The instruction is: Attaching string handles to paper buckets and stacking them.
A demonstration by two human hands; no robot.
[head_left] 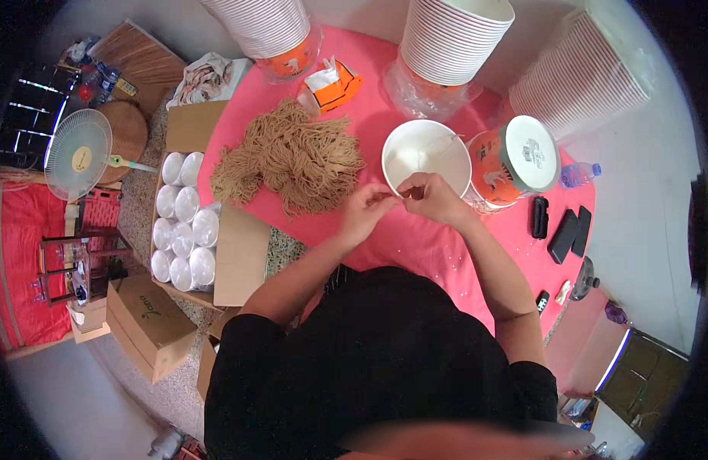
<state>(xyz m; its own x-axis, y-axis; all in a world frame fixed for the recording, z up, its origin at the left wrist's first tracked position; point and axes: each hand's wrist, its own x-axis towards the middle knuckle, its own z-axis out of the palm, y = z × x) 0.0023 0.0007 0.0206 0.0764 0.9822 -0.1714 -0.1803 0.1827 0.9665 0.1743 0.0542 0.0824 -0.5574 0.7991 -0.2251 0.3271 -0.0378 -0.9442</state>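
Note:
In front of me on the pink-covered table stands a white paper bucket (pixel 407 146), its mouth upward. A thin pale strand shows inside it near the far right rim. My left hand (pixel 367 211) and my right hand (pixel 432 198) meet at the near rim, fingertips pinched close together. Whatever lies between the fingertips is too small to make out. To the left of the bucket is a large loose heap of tan cords (pixel 304 157). Right beside the bucket, an orange printed bucket (pixel 492 172) stands upside down, its white base up.
Tall stacks of white buckets (pixel 453 42) line the table's back. An orange tissue pack (pixel 335 86) lies behind the cords. A water bottle (pixel 580 175) and black phone-like slabs (pixel 564 236) are at right. At left, a cardboard box (pixel 243 257) holds wrapped white buckets, near a fan (pixel 79 156).

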